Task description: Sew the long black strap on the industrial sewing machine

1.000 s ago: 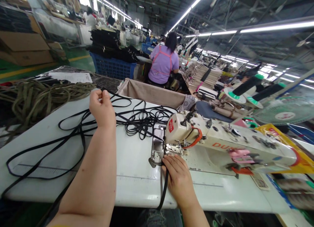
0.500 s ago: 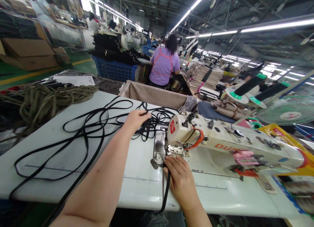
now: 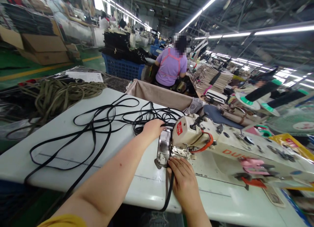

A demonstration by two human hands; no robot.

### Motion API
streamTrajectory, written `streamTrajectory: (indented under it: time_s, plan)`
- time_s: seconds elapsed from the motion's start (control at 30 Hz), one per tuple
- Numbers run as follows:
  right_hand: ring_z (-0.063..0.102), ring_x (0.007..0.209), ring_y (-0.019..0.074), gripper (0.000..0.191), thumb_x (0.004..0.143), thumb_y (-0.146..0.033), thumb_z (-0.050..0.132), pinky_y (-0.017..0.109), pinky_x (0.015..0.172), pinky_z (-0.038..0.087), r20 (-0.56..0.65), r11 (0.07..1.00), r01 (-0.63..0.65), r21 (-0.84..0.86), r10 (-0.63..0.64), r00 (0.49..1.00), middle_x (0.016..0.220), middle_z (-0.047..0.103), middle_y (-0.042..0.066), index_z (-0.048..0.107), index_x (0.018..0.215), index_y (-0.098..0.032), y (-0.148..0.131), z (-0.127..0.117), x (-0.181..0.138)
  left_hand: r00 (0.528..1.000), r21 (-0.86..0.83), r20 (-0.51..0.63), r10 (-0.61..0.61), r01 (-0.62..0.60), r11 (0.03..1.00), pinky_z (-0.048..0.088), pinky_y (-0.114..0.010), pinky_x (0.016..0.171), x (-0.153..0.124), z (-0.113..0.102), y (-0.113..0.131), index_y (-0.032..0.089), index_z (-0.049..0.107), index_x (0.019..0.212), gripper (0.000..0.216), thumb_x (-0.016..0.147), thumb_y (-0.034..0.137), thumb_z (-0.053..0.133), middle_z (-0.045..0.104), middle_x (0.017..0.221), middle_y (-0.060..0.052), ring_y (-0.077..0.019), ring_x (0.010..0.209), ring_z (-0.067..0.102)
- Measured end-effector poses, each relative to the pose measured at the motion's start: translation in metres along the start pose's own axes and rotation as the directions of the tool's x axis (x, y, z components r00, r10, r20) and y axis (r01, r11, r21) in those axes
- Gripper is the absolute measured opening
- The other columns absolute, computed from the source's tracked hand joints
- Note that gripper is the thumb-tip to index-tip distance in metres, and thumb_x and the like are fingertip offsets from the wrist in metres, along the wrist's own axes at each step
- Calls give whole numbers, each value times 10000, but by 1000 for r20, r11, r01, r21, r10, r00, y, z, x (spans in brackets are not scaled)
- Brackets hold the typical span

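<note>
A sewing machine (image 3: 208,135) stands on the white table, its head tilted toward the right in the head view. My left hand (image 3: 154,127) is behind the needle area, beside the machine's head, its fingers pinched on a narrow black strap (image 3: 108,135) whose loose loops spread over the table. My right hand (image 3: 183,176) lies in front of the metal needle plate (image 3: 163,152). Its fingers are held together and press on the strap's near part, which runs out below them and over the table's front edge. The strap under the fingertips is hidden.
Olive straps (image 3: 66,94) lie heaped at the left on the table's far side. A fabric-lined bin (image 3: 159,93) adjoins the back edge, with a co-worker in purple (image 3: 170,67) seated beyond. Dark thread cones (image 3: 262,91) and a fan (image 3: 294,122) stand at the right.
My left hand has come in closer to the machine's head, to the right. My right hand stays by the needle plate. The whole view has shifted slightly.
</note>
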State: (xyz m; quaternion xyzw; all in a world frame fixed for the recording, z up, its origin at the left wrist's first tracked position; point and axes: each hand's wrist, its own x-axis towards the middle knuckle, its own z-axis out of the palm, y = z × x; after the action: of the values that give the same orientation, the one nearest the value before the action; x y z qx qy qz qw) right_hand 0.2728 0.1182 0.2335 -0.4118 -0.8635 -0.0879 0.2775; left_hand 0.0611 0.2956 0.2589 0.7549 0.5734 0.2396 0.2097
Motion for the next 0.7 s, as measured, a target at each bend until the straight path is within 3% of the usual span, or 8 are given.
streamTrajectory:
  time_s: [0.07, 0.13, 0.23, 0.3, 0.37, 0.43, 0.7]
  plan:
    - [729, 1187, 257, 277, 1072, -208, 610, 508, 1099, 562, -1, 1000, -2, 0, 2, 1000, 1268, 777, 93, 705, 1332, -213, 0, 0, 0, 998, -177, -11, -54, 51, 983, 482, -324, 757, 1, -9, -5, 194, 808, 960, 239, 952, 407, 700, 772, 945, -74, -263, 927, 698]
    - [725, 1197, 257, 274, 1069, -205, 617, 504, 1109, 555, -2, 1000, 0, -2, 0, 1000, 1273, 775, 97, 706, 1328, -205, 0, 0, -1, 993, -417, -28, -114, 92, 904, 443, -303, 685, 1, -18, -10, 174, 779, 837, 288, 926, 439, 710, 725, 777, -41, -221, 771, 655]
    - [723, 1200, 257, 272, 1066, -205, 623, 505, 1114, 553, -6, 1000, 2, -3, -2, 1000, 1270, 776, 100, 707, 1325, -198, 0, 0, -1, 974, -760, -70, -216, 88, 644, 351, -261, 562, 1, -30, -17, 151, 764, 837, 335, 880, 482, 736, 647, 695, -10, -135, 583, 512]
    - [724, 1196, 259, 275, 1067, -205, 619, 510, 1111, 556, -2, 1000, -2, 0, 2, 1000, 1269, 775, 102, 706, 1328, -201, 0, 0, -1, 962, -893, -68, -264, 59, 446, 232, -241, 481, 2, -37, -21, 136, 758, 860, 372, 826, 505, 787, 578, 675, 6, -80, 494, 370]
    - [726, 1194, 262, 280, 1069, -205, 613, 515, 1107, 560, 5, 1000, -9, 2, 9, 1000, 1272, 775, 101, 706, 1332, -209, -1, 0, 0, 958, -954, -74, -276, 12, 299, 147, -228, 452, 4, -43, -24, 120, 746, 846, 406, 769, 505, 852, 522, 669, 15, -47, 466, 286]
    - [728, 1191, 262, 288, 1070, -206, 608, 515, 1106, 563, 8, 1000, -16, 4, 16, 1000, 1270, 776, 99, 706, 1340, -221, -1, -1, 0, 951, -976, -103, -291, -39, 216, 130, -209, 439, 5, -46, -25, 111, 737, 818, 410, 728, 476, 902, 501, 671, 11, -34, 468, 281]
    - [726, 1191, 254, 278, 1071, -202, 606, 507, 1123, 550, 14, 1000, -8, -1, 8, 1000, 1267, 777, 97, 702, 1331, -207, 0, -1, 0, 921, -973, -227, -317, -201, 112, 183, -147, 415, 4, -58, -29, 118, 688, 688, 342, 722, 368, 920, 642, 834, -75, -23, 524, 315]
